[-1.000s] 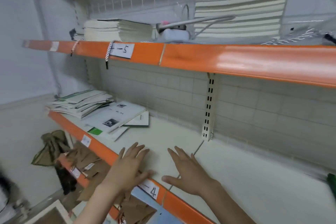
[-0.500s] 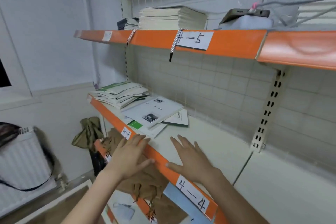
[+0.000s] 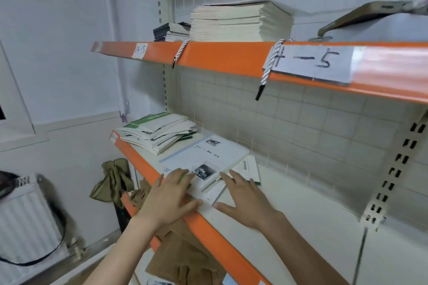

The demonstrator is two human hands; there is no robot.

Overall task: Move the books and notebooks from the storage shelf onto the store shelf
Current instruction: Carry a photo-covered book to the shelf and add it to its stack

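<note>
White glossy booklets [image 3: 203,159] (flat, fanned): left hand [image 3: 169,196], right hand [image 3: 245,199] pressing, fingers straight, no grip.

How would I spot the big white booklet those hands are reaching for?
Find the lower orange-edged shelf, under the one labelled 4-5. Right of its messy green-and-white pile lies the large white booklet, flat beneath both hands' fingertips. Unlike its neighbours, its cover has black lettering and two small black-and-white photos.

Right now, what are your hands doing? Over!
Left hand open, flat on the booklets. Right hand open, at their near edge. Nothing gripped yet. Nothing in the way.
</note>
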